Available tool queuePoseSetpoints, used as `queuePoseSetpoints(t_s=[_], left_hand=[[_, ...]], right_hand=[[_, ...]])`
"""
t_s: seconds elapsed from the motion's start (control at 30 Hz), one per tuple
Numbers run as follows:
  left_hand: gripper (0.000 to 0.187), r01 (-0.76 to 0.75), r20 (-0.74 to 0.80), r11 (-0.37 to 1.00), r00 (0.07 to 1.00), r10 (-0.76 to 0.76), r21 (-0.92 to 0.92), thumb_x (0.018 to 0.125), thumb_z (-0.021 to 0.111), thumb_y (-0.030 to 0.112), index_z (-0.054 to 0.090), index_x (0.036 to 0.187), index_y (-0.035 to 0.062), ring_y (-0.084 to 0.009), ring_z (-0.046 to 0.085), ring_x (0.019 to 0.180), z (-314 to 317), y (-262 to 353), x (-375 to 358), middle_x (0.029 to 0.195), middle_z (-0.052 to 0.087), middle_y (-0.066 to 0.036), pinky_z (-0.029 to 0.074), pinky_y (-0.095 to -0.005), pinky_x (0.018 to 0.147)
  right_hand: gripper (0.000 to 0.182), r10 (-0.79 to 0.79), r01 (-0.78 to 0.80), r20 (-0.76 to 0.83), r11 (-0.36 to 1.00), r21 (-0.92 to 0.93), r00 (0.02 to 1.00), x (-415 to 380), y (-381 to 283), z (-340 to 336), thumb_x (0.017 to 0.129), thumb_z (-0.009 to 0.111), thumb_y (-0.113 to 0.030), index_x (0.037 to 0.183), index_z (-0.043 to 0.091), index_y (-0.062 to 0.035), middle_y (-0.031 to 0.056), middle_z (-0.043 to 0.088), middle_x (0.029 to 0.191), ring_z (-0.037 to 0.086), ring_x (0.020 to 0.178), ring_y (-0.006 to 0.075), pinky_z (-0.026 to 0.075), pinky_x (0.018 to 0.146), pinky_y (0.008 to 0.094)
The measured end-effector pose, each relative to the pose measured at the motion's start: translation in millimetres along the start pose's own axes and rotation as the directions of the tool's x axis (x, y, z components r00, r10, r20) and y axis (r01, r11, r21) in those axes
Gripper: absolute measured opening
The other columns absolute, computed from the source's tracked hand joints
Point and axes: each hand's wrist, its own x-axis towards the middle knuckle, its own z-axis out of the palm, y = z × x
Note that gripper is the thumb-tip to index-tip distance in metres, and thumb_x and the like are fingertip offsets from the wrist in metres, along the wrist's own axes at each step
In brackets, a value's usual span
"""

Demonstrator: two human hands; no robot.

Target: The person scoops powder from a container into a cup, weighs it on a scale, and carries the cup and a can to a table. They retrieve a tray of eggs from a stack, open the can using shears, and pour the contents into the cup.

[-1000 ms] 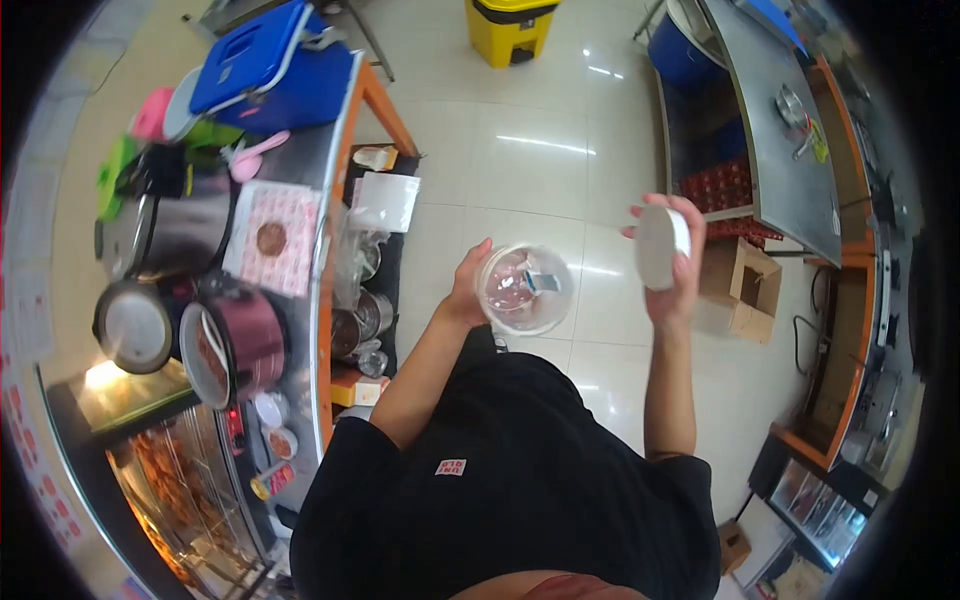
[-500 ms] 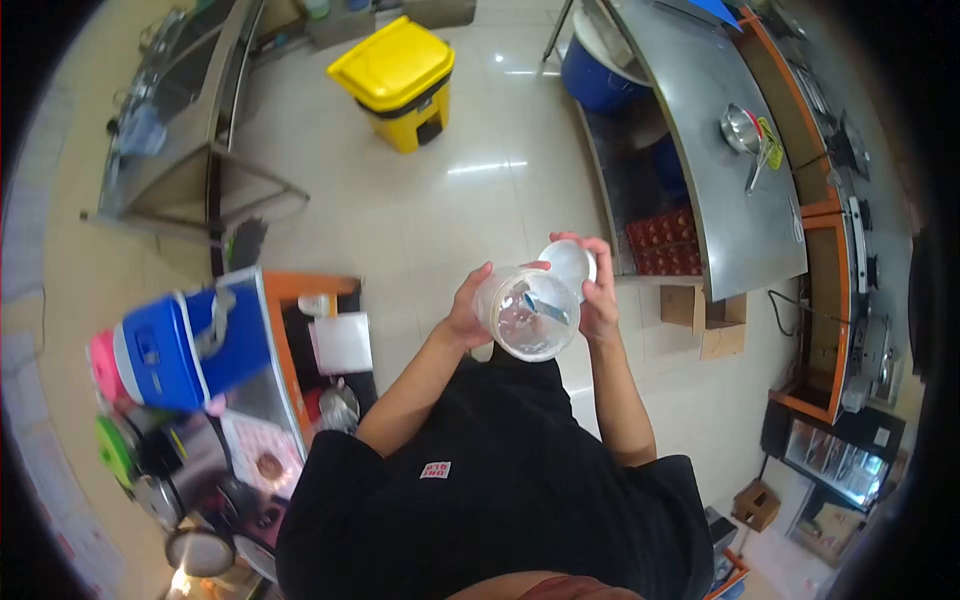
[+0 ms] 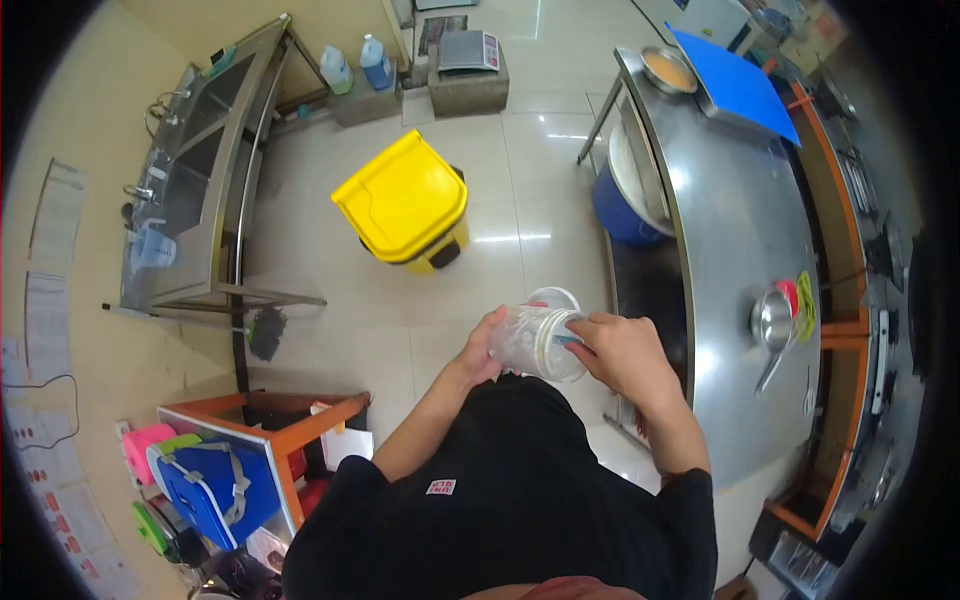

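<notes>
My left hand (image 3: 478, 350) is wrapped round a clear plastic jar (image 3: 521, 342), which is tilted with its open mouth toward the right. A round white lid (image 3: 557, 296) shows just behind the jar, near the left fingertips. At the jar's mouth, my right hand (image 3: 632, 360) is closed, thumb and fingers pinching a small blue-and-white strip (image 3: 566, 334). Part of that strip is hidden by the fingers and the rim. Both hands are in front of my body, above the floor.
Ahead stands a yellow pedal bin (image 3: 405, 200). A steel table (image 3: 735, 220) on the right carries a saucepan (image 3: 772, 320) and a blue board (image 3: 735, 85). Steel sinks (image 3: 195, 190) line the left wall. Nearer left, a blue cooler bag (image 3: 215, 490) sits on an orange-edged counter (image 3: 320, 412).
My right hand has moved from the lid to the jar's mouth and now pinches the strip that lay inside. The lid is now behind the jar. The view has shifted.
</notes>
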Motion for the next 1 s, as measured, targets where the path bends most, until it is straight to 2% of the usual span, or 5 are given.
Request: queuePoseSetpoints(t_s=[0.23, 0.43, 0.53, 0.7, 1.0], left_hand=[[0.075, -0.079, -0.163, 0.997, 0.983, 0.079, 0.006, 0.100, 0.035, 0.064, 0.047, 0.145, 0.0065, -0.0202, 0.068, 0.089, -12.4, 120.8, 152.8, 0.116, 0.068, -0.007, 0.052, -0.0333, 0.053], [0.073, -0.084, -0.187, 0.994, 0.980, 0.070, -0.071, 0.099, 0.033, 0.067, 0.056, 0.135, 0.0075, -0.0232, 0.070, 0.084, -114.4, 223.6, 302.8, 0.107, 0.069, -0.012, 0.052, -0.0349, 0.051], [0.067, -0.092, -0.134, 0.981, 0.988, 0.070, -0.171, 0.100, 0.037, 0.063, 0.058, 0.129, 0.0070, -0.0283, 0.071, 0.082, -117.2, 306.3, 374.5, 0.106, 0.071, -0.013, 0.051, -0.0368, 0.051], [0.074, -0.009, -0.129, 0.994, 0.992, -0.006, -0.110, 0.103, 0.030, 0.057, 0.046, 0.147, -0.0001, -0.0305, 0.057, 0.128, -123.7, 413.4, 497.6, 0.139, 0.059, -0.017, 0.043, -0.0445, 0.110], [0.085, -0.058, -0.115, 0.775, 0.993, -0.019, -0.630, 0.092, 0.046, 0.066, 0.040, 0.152, 0.0071, -0.0410, 0.056, 0.127, -259.1, 538.3, 691.3, 0.141, 0.055, -0.021, 0.048, -0.0593, 0.103]], right_hand=[[0.015, 0.015, -0.002, 0.124, 0.995, -0.103, 0.992, 191.4, 109.8, -37.7, 0.086, 0.073, -0.025, 0.092, 0.073, -0.0113, 0.0081, 0.069, 0.082, 0.070, 0.076, 0.0294, 0.053, 0.062, 0.0444], [0.011, 0.289, -0.191, -0.119, 0.839, 0.510, 0.950, 348.6, 230.1, -89.7, 0.086, 0.074, -0.014, 0.094, 0.073, -0.0065, 0.0057, 0.055, 0.068, 0.054, 0.060, 0.0184, 0.042, 0.057, 0.0342], [0.010, 0.432, -0.210, -0.119, 0.639, 0.740, 0.894, 422.2, 283.2, -105.2, 0.085, 0.076, -0.009, 0.093, 0.073, -0.0040, 0.0009, 0.042, 0.066, 0.038, 0.059, 0.0106, 0.031, 0.054, 0.0287], [0.020, 0.292, -0.141, -0.128, 0.744, 0.654, 0.948, 551.6, 323.4, -142.7, 0.085, 0.077, -0.012, 0.103, 0.074, -0.0071, 0.0019, 0.050, 0.073, 0.046, 0.062, 0.0115, 0.037, 0.056, 0.0278], [0.027, 0.486, -0.183, 0.024, 0.283, 0.941, 0.873, 879.8, 603.8, -64.5, 0.100, 0.059, -0.015, 0.124, 0.068, -0.0063, -0.0030, 0.059, 0.078, 0.049, 0.068, 0.0044, 0.041, 0.059, 0.0226]])
